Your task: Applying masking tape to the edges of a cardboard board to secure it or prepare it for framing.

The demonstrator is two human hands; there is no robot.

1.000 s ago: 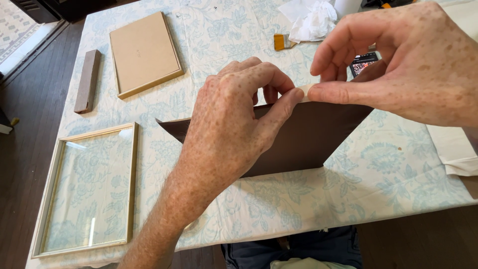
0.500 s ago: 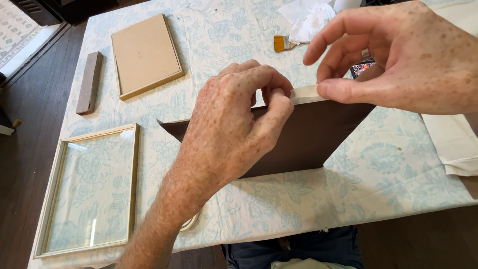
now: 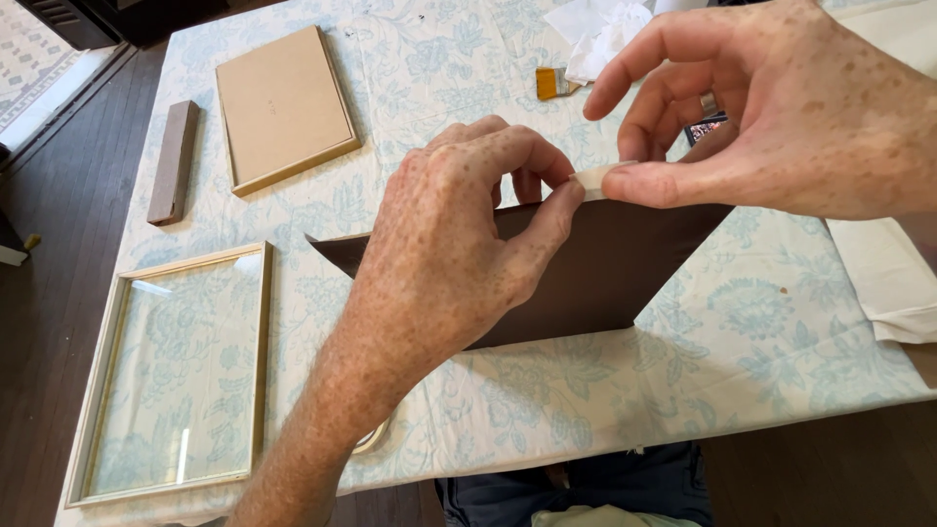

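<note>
A dark brown board (image 3: pixel 625 263) stands tilted up on its lower edge over the table in front of me. My left hand (image 3: pixel 459 234) grips its upper edge, thumb and fingers pinched near the top middle. My right hand (image 3: pixel 781 117) pinches a small piece of pale tape (image 3: pixel 591 180) at that same top edge, right next to my left fingertips. The board's far face is hidden from me.
A glazed gold picture frame (image 3: pixel 102 390) lies at the left front of the table with the floral cloth (image 3: pixel 742 322). Further back are a tan backing board (image 3: pixel 283 102), a brown bar (image 3: pixel 174 161), a small brush (image 3: pixel 551 83), crumpled white paper (image 3: pixel 600 34) and cream cloth (image 3: pixel 893 268) at right.
My right hand has shifted a little along the board's top edge, its fingers spreading upward, while the pale tape shows between the two thumbs. My left hand keeps its grip.
</note>
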